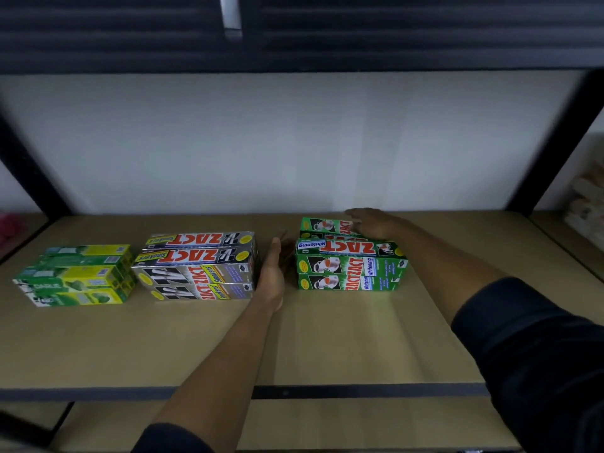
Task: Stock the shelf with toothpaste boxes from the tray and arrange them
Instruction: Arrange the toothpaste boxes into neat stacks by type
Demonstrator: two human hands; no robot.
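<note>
So, the left hand (274, 271) stands on its edge with the fingers straight and together, gripping nothing; its palm faces the right-hand end of the silver boxes (196, 266) and sits right against them, or so close that no gap shows. The right hand (372, 223) lies palm down with the fingers stretched out, resting on top of the green boxes (349, 264) towards their back row, again with nothing grasped. A dark sleeve (536, 354) covers that forearm from above the wrist.

The silver boxes, marked Smokers, form a block two high and two deep in the middle of the shelf (327, 338). The green boxes, marked Whitening, form a similar block just to the right, with the left hand between the two blocks. Further left, near the silver block but apart from it, is a stack of yellow-green boxes (75, 277), slightly skewed.

Behind everything is a white back panel (294, 142), with black posts (552, 142) at the sides and another tan board (294, 426) below the shelf's dark front edge
</note>
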